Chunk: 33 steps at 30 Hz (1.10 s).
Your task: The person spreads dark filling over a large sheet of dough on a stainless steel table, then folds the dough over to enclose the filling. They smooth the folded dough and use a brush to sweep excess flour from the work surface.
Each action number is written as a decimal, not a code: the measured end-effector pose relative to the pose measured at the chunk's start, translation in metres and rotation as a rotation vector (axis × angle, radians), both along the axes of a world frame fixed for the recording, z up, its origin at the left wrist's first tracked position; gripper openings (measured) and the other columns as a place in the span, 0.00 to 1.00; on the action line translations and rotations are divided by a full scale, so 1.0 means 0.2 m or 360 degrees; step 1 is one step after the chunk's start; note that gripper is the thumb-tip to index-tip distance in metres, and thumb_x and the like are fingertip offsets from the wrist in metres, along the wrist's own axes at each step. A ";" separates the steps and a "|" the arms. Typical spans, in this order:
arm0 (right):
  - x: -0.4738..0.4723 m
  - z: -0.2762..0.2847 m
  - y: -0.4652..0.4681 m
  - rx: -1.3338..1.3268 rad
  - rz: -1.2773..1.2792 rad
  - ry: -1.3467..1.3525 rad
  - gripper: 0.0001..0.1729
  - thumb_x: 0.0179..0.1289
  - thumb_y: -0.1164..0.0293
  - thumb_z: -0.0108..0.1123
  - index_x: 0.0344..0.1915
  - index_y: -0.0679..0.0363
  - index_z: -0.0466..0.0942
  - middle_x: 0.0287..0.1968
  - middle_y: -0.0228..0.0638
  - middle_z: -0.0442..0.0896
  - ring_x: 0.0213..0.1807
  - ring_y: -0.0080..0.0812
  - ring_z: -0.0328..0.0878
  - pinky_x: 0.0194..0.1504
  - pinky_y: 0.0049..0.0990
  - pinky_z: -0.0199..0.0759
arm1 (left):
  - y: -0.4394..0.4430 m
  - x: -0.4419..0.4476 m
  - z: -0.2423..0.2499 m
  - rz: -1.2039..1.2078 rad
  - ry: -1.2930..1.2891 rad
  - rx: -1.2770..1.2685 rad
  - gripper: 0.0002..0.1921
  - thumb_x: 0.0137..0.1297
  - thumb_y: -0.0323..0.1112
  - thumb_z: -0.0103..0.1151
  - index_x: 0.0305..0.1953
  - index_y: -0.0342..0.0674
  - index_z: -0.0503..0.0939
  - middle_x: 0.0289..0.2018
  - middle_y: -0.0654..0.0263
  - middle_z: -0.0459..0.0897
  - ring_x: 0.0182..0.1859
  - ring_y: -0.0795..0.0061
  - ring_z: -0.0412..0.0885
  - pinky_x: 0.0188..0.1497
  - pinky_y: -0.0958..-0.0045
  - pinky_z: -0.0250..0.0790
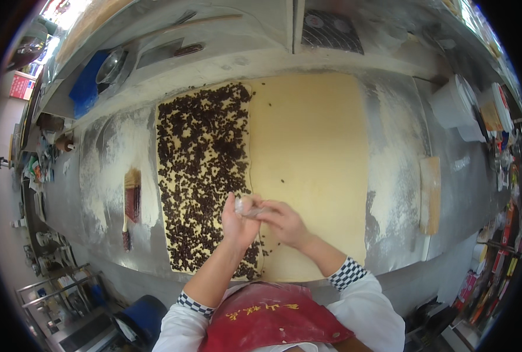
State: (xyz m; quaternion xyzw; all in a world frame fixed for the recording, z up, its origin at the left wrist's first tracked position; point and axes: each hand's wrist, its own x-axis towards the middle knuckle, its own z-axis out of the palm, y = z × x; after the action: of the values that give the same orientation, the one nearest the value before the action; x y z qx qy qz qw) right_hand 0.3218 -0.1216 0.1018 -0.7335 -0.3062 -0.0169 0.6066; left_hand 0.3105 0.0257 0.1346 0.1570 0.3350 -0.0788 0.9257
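My left hand (239, 226) and my right hand (287, 224) meet over the middle of a wide, pale yellow dough sheet (313, 145). Between them is a crumpled piece of clear plastic film (246, 207), possibly a thin glove. My right fingers pinch it against the fingers of my left hand; blur hides whether the left grips it too. Small dark bits (203, 145), like raisins, thickly cover the left part of the dough. A few stray ones lie on the bare right part. A lengthwise seam or fold edge runs beside the covered strip.
A wide flat brush (132, 198) lies on the floured metal table (107, 132) left of the dough. To the right lies a wooden-faced block or scraper (430, 196). White plastic tubs (456, 103) stand at the back right; a metal bowl (111, 66) sits on the back-left shelf.
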 end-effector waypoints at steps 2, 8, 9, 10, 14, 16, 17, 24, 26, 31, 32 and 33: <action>0.22 -0.05 -0.05 0.0086 -0.0299 -0.0176 0.09 0.59 0.81 0.61 0.41 0.63 0.82 0.45 0.41 0.81 0.47 0.33 0.80 0.47 0.31 0.77 | 0.00 0.04 0.03 0.0025 -0.0013 0.0098 0.27 0.74 0.58 0.29 0.47 0.41 0.71 0.50 0.60 0.71 0.52 0.60 0.67 0.59 0.62 0.57; 1.60 -0.11 -0.37 0.0883 -0.1073 0.0289 0.18 0.69 0.70 0.57 0.54 0.70 0.74 0.49 0.39 0.79 0.52 0.27 0.74 0.55 0.23 0.69 | 0.15 0.10 -0.01 0.0052 -0.0178 0.0454 0.32 0.74 0.57 0.37 0.70 0.45 0.55 0.66 0.63 0.62 0.60 0.66 0.66 0.61 0.61 0.61; 1.84 -0.11 -0.37 0.0667 -0.1098 0.0042 0.19 0.69 0.71 0.55 0.55 0.72 0.73 0.52 0.42 0.78 0.54 0.30 0.74 0.56 0.25 0.70 | 0.17 0.08 -0.03 0.0035 -0.0167 0.0536 0.31 0.74 0.57 0.37 0.70 0.45 0.55 0.65 0.63 0.63 0.60 0.66 0.67 0.61 0.61 0.61; 2.07 -0.11 -0.37 0.0524 -0.1029 -0.0024 0.20 0.68 0.73 0.54 0.56 0.74 0.71 0.55 0.45 0.76 0.56 0.33 0.74 0.58 0.26 0.70 | 0.19 0.05 -0.05 0.0022 -0.0100 0.0637 0.31 0.74 0.57 0.37 0.70 0.45 0.55 0.65 0.63 0.63 0.60 0.66 0.67 0.61 0.62 0.62; 2.62 -0.18 -0.25 -0.0855 -0.0945 -0.0143 0.20 0.68 0.70 0.49 0.56 0.68 0.73 0.56 0.47 0.76 0.56 0.44 0.74 0.59 0.37 0.69 | 0.30 -0.08 -0.13 0.0128 0.0043 0.0881 0.30 0.74 0.53 0.39 0.70 0.45 0.55 0.65 0.63 0.63 0.57 0.66 0.69 0.56 0.64 0.65; 2.74 -0.24 -0.21 -0.1245 -0.0856 -0.0311 0.20 0.68 0.68 0.47 0.56 0.65 0.73 0.57 0.48 0.76 0.55 0.50 0.74 0.60 0.42 0.68 | 0.35 -0.15 -0.15 0.0209 0.0105 0.0966 0.29 0.74 0.51 0.40 0.70 0.45 0.55 0.65 0.63 0.62 0.56 0.67 0.71 0.54 0.66 0.67; 2.77 -0.28 -0.22 -0.1477 -0.0930 -0.0492 0.19 0.68 0.68 0.48 0.55 0.63 0.74 0.56 0.46 0.77 0.55 0.50 0.74 0.60 0.42 0.67 | 0.37 -0.18 -0.16 0.0214 0.0154 0.1034 0.29 0.74 0.51 0.42 0.70 0.46 0.55 0.65 0.64 0.62 0.56 0.68 0.71 0.54 0.67 0.66; 2.81 -0.31 -0.30 -0.1856 -0.0963 -0.1305 0.23 0.59 0.62 0.56 0.54 0.58 0.74 0.55 0.44 0.77 0.56 0.48 0.73 0.52 0.47 0.72 | 0.38 -0.27 -0.22 0.0071 0.0285 0.1148 0.30 0.73 0.50 0.45 0.70 0.46 0.55 0.65 0.64 0.61 0.55 0.70 0.71 0.53 0.70 0.66; 2.71 -0.31 -0.30 -0.1720 -0.0922 -0.1378 0.21 0.59 0.65 0.56 0.51 0.61 0.74 0.52 0.46 0.77 0.53 0.49 0.73 0.50 0.46 0.70 | 0.37 -0.28 -0.22 0.0066 0.0283 0.1196 0.30 0.73 0.49 0.44 0.70 0.45 0.54 0.65 0.64 0.62 0.54 0.70 0.72 0.52 0.71 0.66; 2.19 -0.33 -0.29 -0.1076 -0.0696 -0.1436 0.23 0.59 0.68 0.59 0.56 0.57 0.74 0.57 0.43 0.76 0.58 0.46 0.73 0.56 0.42 0.69 | 0.39 -0.34 -0.20 0.0187 0.0351 0.1172 0.27 0.74 0.44 0.43 0.69 0.40 0.57 0.65 0.61 0.63 0.52 0.71 0.74 0.52 0.71 0.66; 1.99 -0.37 -0.28 -0.1105 -0.0664 -0.1191 0.19 0.62 0.69 0.56 0.54 0.57 0.75 0.55 0.43 0.78 0.57 0.47 0.72 0.58 0.41 0.68 | 0.39 -0.36 -0.19 0.0203 0.0372 0.1164 0.27 0.74 0.44 0.43 0.69 0.40 0.57 0.64 0.60 0.64 0.51 0.71 0.74 0.52 0.71 0.66; 1.76 -0.42 -0.25 -0.1164 -0.0681 -0.0845 0.17 0.64 0.70 0.53 0.52 0.57 0.77 0.53 0.43 0.79 0.57 0.47 0.72 0.60 0.41 0.66 | 0.39 -0.38 -0.19 0.0242 0.0384 0.1167 0.26 0.74 0.43 0.44 0.68 0.40 0.57 0.64 0.60 0.65 0.51 0.71 0.74 0.51 0.71 0.67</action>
State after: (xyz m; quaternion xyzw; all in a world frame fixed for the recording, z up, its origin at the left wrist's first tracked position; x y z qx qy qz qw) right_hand 0.6748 -0.1707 0.0170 -0.9150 -0.2786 -0.2184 0.1937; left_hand 0.2352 0.1045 0.0970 0.4416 0.4579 0.0970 0.7654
